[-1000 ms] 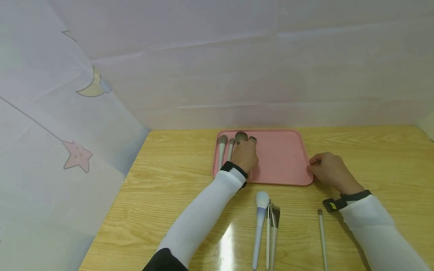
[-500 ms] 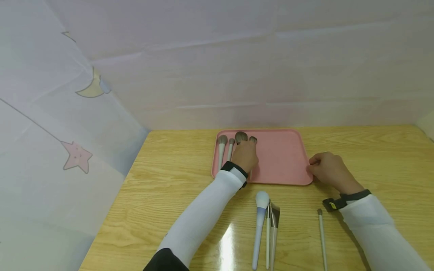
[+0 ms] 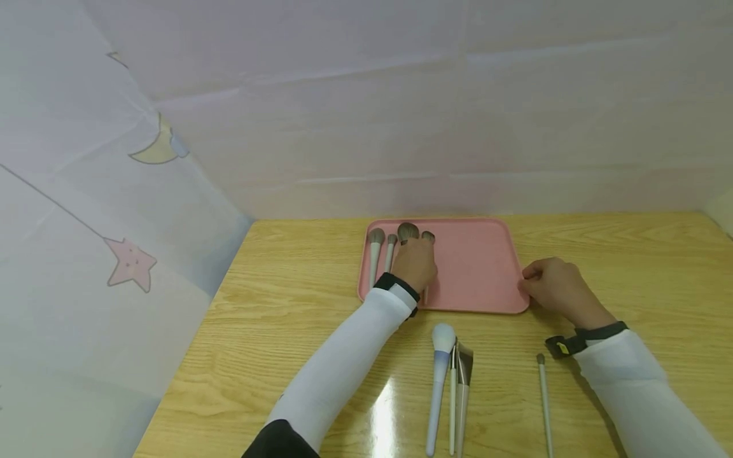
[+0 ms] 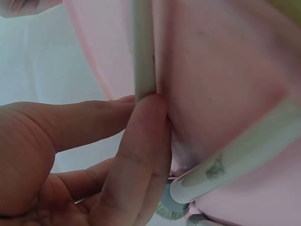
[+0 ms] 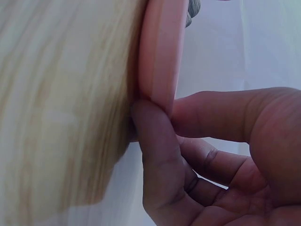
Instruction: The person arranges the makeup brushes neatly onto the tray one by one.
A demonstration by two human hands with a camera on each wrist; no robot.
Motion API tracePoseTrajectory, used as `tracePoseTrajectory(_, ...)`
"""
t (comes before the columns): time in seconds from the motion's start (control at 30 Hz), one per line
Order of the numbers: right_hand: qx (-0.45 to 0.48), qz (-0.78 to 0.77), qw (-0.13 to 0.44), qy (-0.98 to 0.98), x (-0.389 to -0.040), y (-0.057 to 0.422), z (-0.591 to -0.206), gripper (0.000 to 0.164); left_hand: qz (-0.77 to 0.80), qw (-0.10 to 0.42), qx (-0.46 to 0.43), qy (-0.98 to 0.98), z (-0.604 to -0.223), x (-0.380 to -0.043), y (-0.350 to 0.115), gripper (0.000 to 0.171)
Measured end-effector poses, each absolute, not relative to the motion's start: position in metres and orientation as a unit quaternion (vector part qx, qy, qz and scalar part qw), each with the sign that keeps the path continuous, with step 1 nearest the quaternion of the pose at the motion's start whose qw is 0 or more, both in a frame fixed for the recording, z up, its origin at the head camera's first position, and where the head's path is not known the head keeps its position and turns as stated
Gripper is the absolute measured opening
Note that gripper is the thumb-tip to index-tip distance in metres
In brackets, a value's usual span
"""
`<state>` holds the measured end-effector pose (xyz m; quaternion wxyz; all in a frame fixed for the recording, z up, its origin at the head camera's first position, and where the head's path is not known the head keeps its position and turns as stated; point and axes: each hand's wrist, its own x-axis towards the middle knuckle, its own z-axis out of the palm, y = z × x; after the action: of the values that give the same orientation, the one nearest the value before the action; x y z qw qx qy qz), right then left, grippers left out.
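My left hand (image 3: 415, 264) is over the left half of a pink tray (image 3: 472, 267). Its thumb and fingers pinch the pale handle of a makeup brush (image 4: 145, 52), whose dark bristles show past my knuckles in the head view. Left of it in the tray lie a large fluffy brush (image 3: 408, 230), partly hidden by the hand, a thin brush (image 3: 390, 245) and a medium brush (image 3: 375, 245). At the tray's near right corner, my right hand (image 3: 558, 289) pinches the rim (image 5: 162, 56) between thumb and index finger.
In front of the tray on the wooden table (image 3: 275, 318) lie a white-tipped brush (image 3: 441, 369), a slim brush (image 3: 453, 401) and a flat angled brush (image 3: 464, 375), side by side. Another thin brush (image 3: 544, 401) lies near the right forearm. A pale cloth backdrop (image 3: 355, 127) stands behind.
Both hands hold nearly the same place throughout. The left hand and its brush shift only very slightly; the tray and the other brushes stay put.
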<state>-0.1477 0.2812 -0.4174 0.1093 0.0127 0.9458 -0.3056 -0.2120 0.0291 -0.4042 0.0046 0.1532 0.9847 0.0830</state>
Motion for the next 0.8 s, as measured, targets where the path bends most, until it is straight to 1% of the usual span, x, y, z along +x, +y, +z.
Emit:
tracePoseTrajectory(0.23,0.016,-0.304,0.112,0.946,-0.1482,0.2810,-0.4175,0.036,0.089,0.014,0.161,0.983,-0.4032,-0.2124,0.0281,0.010)
tracePoseTrajectory(0.53,0.016,-0.306,0.114,0.945,-0.1483,0.2808,-0.4167,0.037,0.092,0.032,0.160,0.982,-0.3989,-0.2112,0.0272,0.012)
tracePoseTrajectory(0.8,0.012,-0.308,0.112,0.945,-0.1488,0.2804,-0.4175,0.037,0.137,0.026,0.162,0.977,-0.3984,-0.2068,0.0210,0.008)
